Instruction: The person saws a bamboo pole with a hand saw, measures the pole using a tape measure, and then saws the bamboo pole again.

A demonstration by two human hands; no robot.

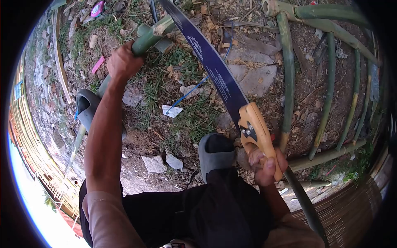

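A green bamboo pole (144, 44) is gripped by my left hand (124, 62), fingers wrapped round it a short way from its pale cut end. Beneath that end lies another short piece of bamboo (164, 44). My right hand (268, 164) is closed on the yellow-tan handle of a handsaw (257, 124). The saw's long dark blue blade (206, 62) slants up and to the left, its far part passing right beside the pole's cut end. White lettering shows on the blade.
A ladder-like bamboo frame (286, 78) lies on the right. Stones (154, 164), wood chips and a blue string (188, 96) litter the grassy ground. My grey clogs (215, 155) stand near the bamboo. A pink object (97, 9) and a wooden strip (60, 62) lie upper left.
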